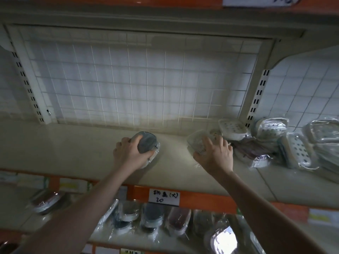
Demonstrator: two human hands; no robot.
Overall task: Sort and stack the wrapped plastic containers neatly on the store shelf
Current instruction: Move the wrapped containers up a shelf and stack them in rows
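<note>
The wrapped plastic containers are lying mostly in a loose heap (286,142) at the right end of the shelf (73,149), some tipped on edge, some flat, none squared up. Two of them are being handled. The left hand (131,154) is gripping a grey-topped oval container (147,143) near the middle of the shelf, fingers (136,139) curled over its near end and the thumb seeming to wrap underneath; the container is tilting, its long axis running away from the hand toward the wire grid back panel (137,79). The right hand (215,154) is reaching onto a pale clear-wrapped container (197,142) at the near-left edge of the heap, fingers spread and curling over its top (whether it is lifted or only pressed down I cannot tell).

The grey-topped oval container is sitting well apart from the heap, with open shelf to its left, so the left hand is the nearer one for starting a tidy row there. The pale clear-wrapped container is lying just beyond the right hand's fingers, and the heap is extending further right from it, so that hand is likely feeding pieces leftward. The slick wrap may be slipping under a loose grip.
</note>
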